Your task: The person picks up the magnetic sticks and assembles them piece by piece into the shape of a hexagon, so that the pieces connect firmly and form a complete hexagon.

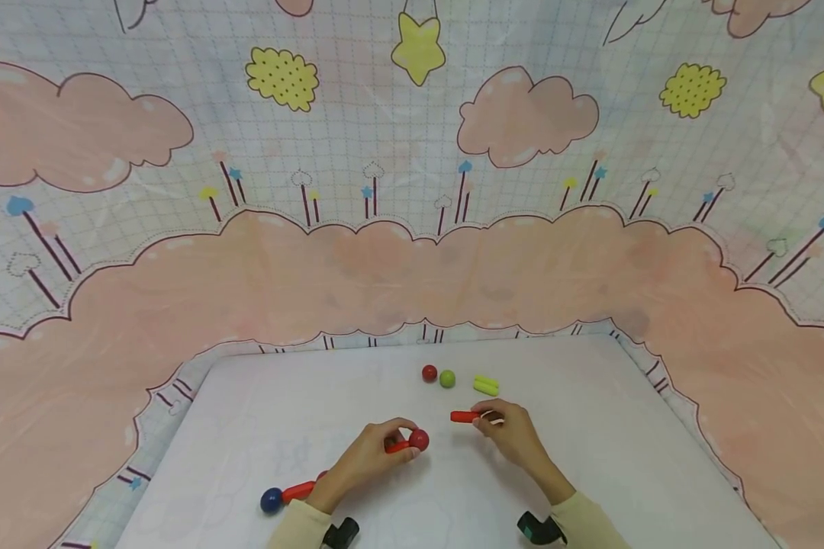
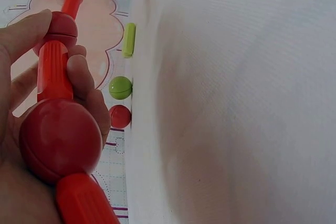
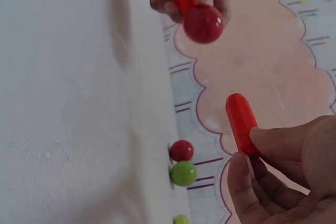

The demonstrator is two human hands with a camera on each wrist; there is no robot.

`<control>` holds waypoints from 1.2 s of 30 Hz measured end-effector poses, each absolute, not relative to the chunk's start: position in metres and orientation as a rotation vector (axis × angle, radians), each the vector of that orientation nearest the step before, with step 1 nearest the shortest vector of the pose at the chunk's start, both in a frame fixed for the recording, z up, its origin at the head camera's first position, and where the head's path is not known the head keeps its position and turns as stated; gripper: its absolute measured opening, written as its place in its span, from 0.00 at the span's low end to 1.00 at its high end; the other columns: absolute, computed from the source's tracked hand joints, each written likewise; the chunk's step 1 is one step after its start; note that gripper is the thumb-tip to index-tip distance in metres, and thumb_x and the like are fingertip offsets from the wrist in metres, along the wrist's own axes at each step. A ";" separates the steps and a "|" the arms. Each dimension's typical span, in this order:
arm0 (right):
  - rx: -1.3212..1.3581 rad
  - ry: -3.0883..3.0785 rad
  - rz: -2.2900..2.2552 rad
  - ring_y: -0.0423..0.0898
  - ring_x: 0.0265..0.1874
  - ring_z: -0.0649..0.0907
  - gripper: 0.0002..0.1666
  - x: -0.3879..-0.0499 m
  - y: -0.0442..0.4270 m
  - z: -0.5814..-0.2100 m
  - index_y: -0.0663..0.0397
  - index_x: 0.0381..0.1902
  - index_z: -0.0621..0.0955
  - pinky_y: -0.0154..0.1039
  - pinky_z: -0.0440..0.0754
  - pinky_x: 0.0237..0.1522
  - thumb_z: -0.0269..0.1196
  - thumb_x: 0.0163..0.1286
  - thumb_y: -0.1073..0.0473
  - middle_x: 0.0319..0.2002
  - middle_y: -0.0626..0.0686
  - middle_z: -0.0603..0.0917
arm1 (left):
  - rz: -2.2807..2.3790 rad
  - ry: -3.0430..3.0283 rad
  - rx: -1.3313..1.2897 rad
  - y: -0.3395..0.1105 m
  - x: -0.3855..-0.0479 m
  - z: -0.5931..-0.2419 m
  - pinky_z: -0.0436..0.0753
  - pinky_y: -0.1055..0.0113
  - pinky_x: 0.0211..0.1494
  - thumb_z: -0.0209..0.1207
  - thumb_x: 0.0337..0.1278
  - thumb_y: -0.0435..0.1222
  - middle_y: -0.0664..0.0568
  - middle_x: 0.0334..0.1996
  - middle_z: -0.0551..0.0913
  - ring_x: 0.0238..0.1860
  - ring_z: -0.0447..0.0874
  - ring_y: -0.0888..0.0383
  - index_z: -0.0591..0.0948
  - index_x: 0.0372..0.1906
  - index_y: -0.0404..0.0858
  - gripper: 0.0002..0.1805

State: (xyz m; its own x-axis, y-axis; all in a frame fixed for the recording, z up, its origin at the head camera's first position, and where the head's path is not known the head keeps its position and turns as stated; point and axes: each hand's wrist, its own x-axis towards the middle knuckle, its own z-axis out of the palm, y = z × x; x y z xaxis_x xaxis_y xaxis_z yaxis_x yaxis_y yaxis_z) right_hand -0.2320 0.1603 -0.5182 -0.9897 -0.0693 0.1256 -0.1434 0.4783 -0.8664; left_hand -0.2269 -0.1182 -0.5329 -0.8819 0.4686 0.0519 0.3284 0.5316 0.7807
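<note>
My left hand (image 1: 365,459) grips a chain of red rods and red balls, with its thumb and fingers round the end ball (image 1: 420,440) and the rod (image 2: 54,72) behind it. A second red ball (image 2: 62,140) lies against the palm, joined to another red rod (image 1: 298,491). At the chain's far left end is a dark blue ball (image 1: 271,500). My right hand (image 1: 517,436) pinches a loose red rod (image 3: 240,121) by one end between thumb and fingers. Its free end points toward the chain's end ball, with a gap between them in the head view.
Beyond the hands, a red ball (image 1: 429,373) and a green ball (image 1: 447,379) lie side by side on the white table (image 1: 302,404). Two yellow-green rods (image 1: 486,384) lie to their right. A cloud-patterned cloth (image 1: 412,274) hangs behind the table.
</note>
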 end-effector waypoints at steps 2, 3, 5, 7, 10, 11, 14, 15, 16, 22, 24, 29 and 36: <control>0.214 -2.629 1.567 0.45 0.31 0.85 0.11 -0.230 0.158 -0.516 0.57 0.42 0.86 0.30 0.81 0.32 0.68 0.60 0.69 0.37 0.55 0.87 | 1.276 2.598 0.673 -0.118 -0.227 -0.532 0.75 0.72 0.34 0.66 0.59 0.47 0.60 0.30 0.82 0.30 0.75 0.65 0.80 0.52 0.51 0.17; 0.226 -2.633 1.566 0.45 0.32 0.85 0.11 -0.229 0.157 -0.514 0.57 0.43 0.86 0.30 0.81 0.32 0.68 0.61 0.68 0.38 0.55 0.87 | 1.275 2.597 0.667 -0.118 -0.227 -0.532 0.76 0.72 0.34 0.65 0.59 0.47 0.60 0.30 0.81 0.30 0.75 0.65 0.80 0.52 0.51 0.17; 0.249 -2.654 1.556 0.44 0.33 0.84 0.12 -0.227 0.155 -0.512 0.57 0.43 0.85 0.31 0.81 0.33 0.68 0.61 0.67 0.39 0.54 0.87 | 1.274 2.590 0.652 -0.118 -0.227 -0.531 0.76 0.71 0.34 0.65 0.59 0.48 0.61 0.30 0.81 0.31 0.76 0.64 0.80 0.53 0.52 0.18; 0.276 -2.675 1.534 0.45 0.36 0.84 0.12 -0.226 0.153 -0.510 0.55 0.44 0.85 0.32 0.82 0.35 0.68 0.62 0.67 0.41 0.53 0.87 | 1.273 2.587 0.651 -0.118 -0.227 -0.531 0.77 0.71 0.34 0.65 0.59 0.49 0.61 0.30 0.81 0.31 0.76 0.64 0.80 0.53 0.52 0.18; 0.329 -2.678 1.505 0.45 0.37 0.83 0.12 -0.223 0.150 -0.509 0.54 0.43 0.85 0.32 0.82 0.37 0.68 0.61 0.67 0.41 0.51 0.87 | 1.273 2.594 0.664 -0.118 -0.227 -0.531 0.77 0.71 0.33 0.65 0.59 0.49 0.61 0.30 0.82 0.30 0.76 0.64 0.80 0.53 0.52 0.17; 0.344 -2.672 1.497 0.45 0.38 0.83 0.12 -0.223 0.149 -0.508 0.53 0.43 0.86 0.31 0.82 0.38 0.68 0.61 0.67 0.40 0.51 0.87 | 1.274 2.597 0.673 -0.118 -0.227 -0.531 0.76 0.71 0.33 0.65 0.59 0.48 0.61 0.30 0.82 0.30 0.75 0.65 0.80 0.52 0.52 0.17; 0.378 -2.665 1.480 0.44 0.38 0.83 0.11 -0.222 0.145 -0.507 0.53 0.42 0.86 0.29 0.81 0.39 0.69 0.60 0.67 0.38 0.49 0.87 | 1.275 2.603 0.687 -0.118 -0.228 -0.532 0.76 0.72 0.33 0.65 0.59 0.48 0.61 0.29 0.82 0.30 0.75 0.65 0.80 0.52 0.52 0.17; 0.385 -2.674 1.470 0.44 0.38 0.83 0.11 -0.223 0.145 -0.506 0.52 0.42 0.86 0.30 0.82 0.39 0.69 0.61 0.67 0.39 0.49 0.87 | 1.277 2.601 0.688 -0.118 -0.228 -0.532 0.76 0.72 0.33 0.65 0.59 0.48 0.60 0.29 0.82 0.30 0.75 0.65 0.80 0.52 0.52 0.17; 0.392 -2.684 1.463 0.44 0.38 0.83 0.11 -0.223 0.144 -0.505 0.52 0.43 0.86 0.31 0.82 0.39 0.69 0.61 0.66 0.40 0.49 0.87 | 1.280 2.600 0.694 -0.118 -0.228 -0.532 0.76 0.72 0.33 0.65 0.59 0.48 0.60 0.29 0.82 0.29 0.75 0.65 0.80 0.52 0.52 0.17; 0.448 -2.720 1.444 0.44 0.39 0.82 0.11 -0.223 0.139 -0.503 0.51 0.44 0.86 0.35 0.83 0.41 0.68 0.62 0.65 0.41 0.50 0.86 | 1.283 2.592 0.714 -0.118 -0.227 -0.532 0.76 0.72 0.33 0.65 0.59 0.47 0.60 0.29 0.83 0.29 0.75 0.66 0.80 0.52 0.51 0.17; 0.460 -2.715 1.451 0.43 0.38 0.82 0.11 -0.223 0.136 -0.503 0.52 0.43 0.86 0.33 0.82 0.41 0.68 0.62 0.65 0.40 0.49 0.86 | 1.283 2.593 0.715 -0.118 -0.227 -0.532 0.76 0.72 0.32 0.65 0.59 0.47 0.60 0.29 0.83 0.29 0.75 0.65 0.80 0.52 0.51 0.17; 0.496 -2.708 1.464 0.42 0.36 0.80 0.11 -0.223 0.131 -0.504 0.55 0.42 0.86 0.30 0.81 0.39 0.68 0.61 0.66 0.38 0.49 0.86 | 1.288 2.587 0.692 -0.118 -0.226 -0.532 0.76 0.71 0.32 0.65 0.59 0.48 0.60 0.29 0.82 0.28 0.76 0.65 0.80 0.52 0.52 0.17; 0.512 -2.679 1.454 0.41 0.36 0.81 0.10 -0.222 0.126 -0.508 0.53 0.41 0.86 0.31 0.82 0.40 0.68 0.61 0.67 0.37 0.50 0.86 | 1.276 2.582 0.673 -0.119 -0.226 -0.531 0.77 0.71 0.33 0.66 0.58 0.48 0.60 0.30 0.82 0.30 0.76 0.64 0.80 0.54 0.51 0.19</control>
State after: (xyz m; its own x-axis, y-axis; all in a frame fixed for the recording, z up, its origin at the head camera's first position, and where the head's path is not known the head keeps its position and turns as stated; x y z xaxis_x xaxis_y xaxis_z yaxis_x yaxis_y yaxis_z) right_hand -0.2221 0.1262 -0.5083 -0.9440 -0.2631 0.1991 -0.3103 0.5028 -0.8068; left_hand -0.2262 -0.1188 -0.5313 -0.8806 0.4727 0.0347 0.3147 0.5283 0.7886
